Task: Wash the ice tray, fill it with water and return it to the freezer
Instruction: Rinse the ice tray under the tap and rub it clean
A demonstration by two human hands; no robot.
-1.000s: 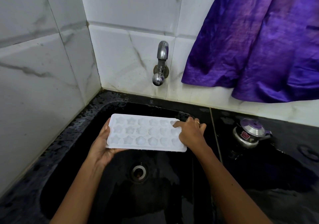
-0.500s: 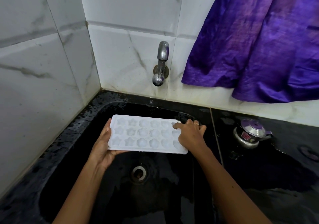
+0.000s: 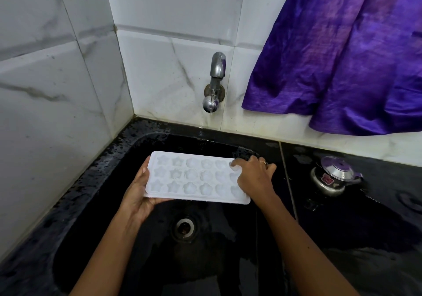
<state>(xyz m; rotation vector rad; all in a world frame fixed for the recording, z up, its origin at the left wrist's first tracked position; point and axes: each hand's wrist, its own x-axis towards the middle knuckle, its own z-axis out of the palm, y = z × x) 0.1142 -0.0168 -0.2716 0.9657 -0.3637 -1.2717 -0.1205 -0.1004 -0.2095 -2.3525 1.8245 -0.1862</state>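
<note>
We hold tray [image 3: 194, 178] over sink [image 3: 96, 195]: left hand [image 3: 137, 196] grips its 9 o'clock end, right hand [image 3: 255, 178] curls over 3 o'clock end.

I am seeing ice tray [image 3: 194, 181] white, star-and-flower patterned | sink [image 3: 205, 263] glossy black | wall tiles [image 3: 57, 85] white, grey veining | cloth [image 3: 342, 56] purple | tap [image 3: 216, 78] silver
</note>
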